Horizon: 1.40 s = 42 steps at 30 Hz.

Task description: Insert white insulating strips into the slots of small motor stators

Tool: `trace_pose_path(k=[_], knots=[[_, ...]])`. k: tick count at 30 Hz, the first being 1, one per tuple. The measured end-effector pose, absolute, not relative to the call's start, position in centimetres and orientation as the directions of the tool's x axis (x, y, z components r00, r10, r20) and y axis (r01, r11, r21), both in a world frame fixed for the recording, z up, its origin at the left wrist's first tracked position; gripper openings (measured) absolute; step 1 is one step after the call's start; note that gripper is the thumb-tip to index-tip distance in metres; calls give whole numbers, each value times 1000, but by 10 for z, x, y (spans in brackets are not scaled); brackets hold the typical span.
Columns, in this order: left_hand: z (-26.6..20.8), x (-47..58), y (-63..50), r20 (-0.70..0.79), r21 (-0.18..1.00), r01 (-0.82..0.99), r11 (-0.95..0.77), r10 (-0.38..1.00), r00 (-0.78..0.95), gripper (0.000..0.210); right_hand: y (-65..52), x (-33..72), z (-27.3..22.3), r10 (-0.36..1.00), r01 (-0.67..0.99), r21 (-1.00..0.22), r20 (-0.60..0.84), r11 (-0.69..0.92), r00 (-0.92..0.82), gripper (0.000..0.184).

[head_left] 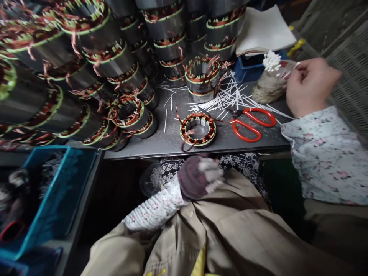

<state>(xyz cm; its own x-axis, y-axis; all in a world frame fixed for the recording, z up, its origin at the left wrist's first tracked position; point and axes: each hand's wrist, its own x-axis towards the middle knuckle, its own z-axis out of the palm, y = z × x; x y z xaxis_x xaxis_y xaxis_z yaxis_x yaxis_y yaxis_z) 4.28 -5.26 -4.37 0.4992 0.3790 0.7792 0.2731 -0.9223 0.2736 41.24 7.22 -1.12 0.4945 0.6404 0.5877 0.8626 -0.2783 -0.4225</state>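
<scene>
Around: stacked stators (169, 28); red-handled scissors (245, 111) between single stator (212, 132) and plastic bag (266, 89).
Right hand (312, 86) pinching white piece (298, 64); gloved left hand (198, 176), grip unclear.

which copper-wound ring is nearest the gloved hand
The low ring left of the red-handled scissors; the others stand farther from the left hand, behind or leftward.

No lettering can be read; the yellow marks (155, 273) on the tan work jacket (244, 226) (cut by the lower edge) may be characters; too blurred to make out.
</scene>
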Motion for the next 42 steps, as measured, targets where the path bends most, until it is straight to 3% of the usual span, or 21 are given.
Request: trace_pose_path(k=[2,5,8,10,11,13,14,17,25,28,30,32,36,42], knots=[[-28,51,-47,715,120,299,-947,291,635,31,73,412,-8,678,856,-408,534,-317,505,21],[-15,52,-18,596,123,601,-789,543,591,45,71,409,0,680,854,-468,552,-226,482,19],[-17,43,10,508,241,587,-773,616,602,32,50,389,1,558,796,-582,721,165,411,18],[-22,40,17,530,295,538,-789,604,595,28,24,361,-4,434,756,-501,843,422,316,22],[-23,40,17,544,305,538,-786,607,579,27,8,343,-8,405,758,-451,874,471,269,24],[-25,43,13,553,285,563,-776,613,565,23,-25,307,-17,490,760,-432,854,485,172,25],[-25,45,10,547,265,580,-770,616,567,22,-40,292,-21,579,705,-430,815,564,34,24],[-25,47,6,532,258,587,-768,619,577,23,-73,264,-33,637,544,-483,760,686,-129,17],[-29,43,13,523,278,591,-758,635,569,66,-71,265,-39,853,377,-767,493,518,-170,19],[-34,48,13,505,463,519,-718,695,512,71,-49,252,-38,897,343,-833,433,434,-84,20],[-37,51,12,492,642,396,-656,749,443,65,-36,243,-36,915,326,-864,404,383,-5,17],[-38,54,11,477,741,301,-600,786,393,50,-30,236,-34,923,326,-882,380,340,65,16],[-33,55,10,509,738,281,-614,779,366,14,-34,234,-27,929,339,-883,365,325,62,22],[-31,51,13,553,664,309,-681,726,409,15,-31,233,-25,918,456,-821,395,344,18,23]])
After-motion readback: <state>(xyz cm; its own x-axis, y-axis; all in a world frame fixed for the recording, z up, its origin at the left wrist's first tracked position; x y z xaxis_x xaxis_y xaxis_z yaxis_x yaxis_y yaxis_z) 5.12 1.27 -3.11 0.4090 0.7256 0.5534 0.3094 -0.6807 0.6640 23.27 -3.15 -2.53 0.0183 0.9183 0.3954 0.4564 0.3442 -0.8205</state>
